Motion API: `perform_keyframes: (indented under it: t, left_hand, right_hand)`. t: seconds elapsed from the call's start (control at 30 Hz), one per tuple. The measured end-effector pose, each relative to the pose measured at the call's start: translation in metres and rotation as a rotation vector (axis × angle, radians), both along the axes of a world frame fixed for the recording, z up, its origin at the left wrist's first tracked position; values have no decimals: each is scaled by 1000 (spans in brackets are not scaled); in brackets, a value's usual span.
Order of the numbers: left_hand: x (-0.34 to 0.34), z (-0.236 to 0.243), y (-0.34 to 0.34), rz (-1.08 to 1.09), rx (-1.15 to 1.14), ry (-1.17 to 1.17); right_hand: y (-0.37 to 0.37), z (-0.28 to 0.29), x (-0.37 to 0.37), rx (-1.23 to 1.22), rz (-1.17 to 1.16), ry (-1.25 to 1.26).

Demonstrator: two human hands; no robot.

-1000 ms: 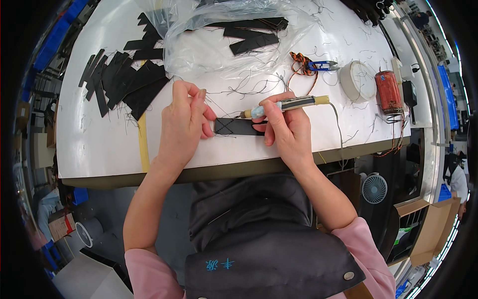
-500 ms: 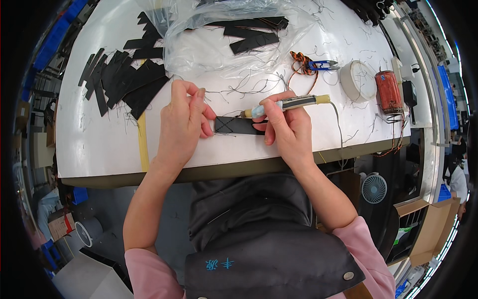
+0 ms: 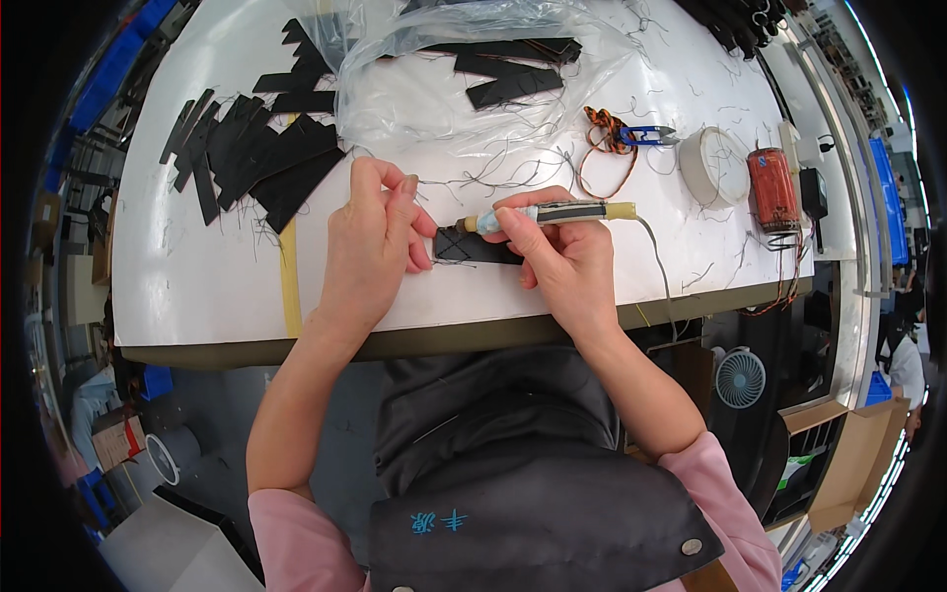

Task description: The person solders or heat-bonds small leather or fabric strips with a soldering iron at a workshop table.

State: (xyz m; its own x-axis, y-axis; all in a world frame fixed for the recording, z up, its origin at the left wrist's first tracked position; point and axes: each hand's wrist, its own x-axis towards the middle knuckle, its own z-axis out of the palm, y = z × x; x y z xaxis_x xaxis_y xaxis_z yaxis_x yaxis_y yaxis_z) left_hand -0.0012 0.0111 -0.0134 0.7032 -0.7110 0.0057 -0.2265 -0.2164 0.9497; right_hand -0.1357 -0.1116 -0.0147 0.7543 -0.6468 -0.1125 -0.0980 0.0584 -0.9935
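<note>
A black strap (image 3: 480,250) with a crossed-box stitch at its left end lies flat near the table's front edge. My right hand (image 3: 567,259) grips a corded pen-shaped tool (image 3: 572,211), resembling a soldering iron, and its fingers rest over the strap's right part. The tool's metal tip is at the strap's upper left corner. My left hand (image 3: 370,237) is closed in a thumb-and-forefinger pinch just left of that corner; what it pinches is too fine to make out. Its lower fingers are beside the strap's left end. Loose thread ends show around the stitching.
Black straps (image 3: 247,158) lie piled at the left, and more rest by a clear plastic bag (image 3: 414,104) at the back. Blue thread snips (image 3: 646,135) with an orange-black cord, a white ring (image 3: 712,168) and a red wired device (image 3: 772,187) stand right. Loose threads litter the white tabletop.
The tool's tip has moved left and down onto the strap's upper left corner. My left hand keeps its pinch. The whole view has shifted slightly.
</note>
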Motion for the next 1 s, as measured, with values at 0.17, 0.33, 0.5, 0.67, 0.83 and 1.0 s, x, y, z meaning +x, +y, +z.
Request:
perform_keyframes:
  t: [0.17,0.33,0.5,0.67,0.83,1.0]
  left_hand:
    - [0,0,0,4,6,-1]
    - [0,0,0,-1,-4,-6]
    - [0,0,0,1,-2,0]
    - [0,0,0,7,6,0]
    - [4,-2,3,18,-19,111]
    - [7,5,15,143,26,-185]
  right_hand:
    - [1,0,0,-30,-4,4]
    - [0,-1,-2,-49,12,13]
    - [-1,0,-3,-53,24,10]
    - [0,1,-2,-75,32,22]
    - [1,-1,-1,-57,7,3]
    - [-6,-2,-5,65,-42,-153]
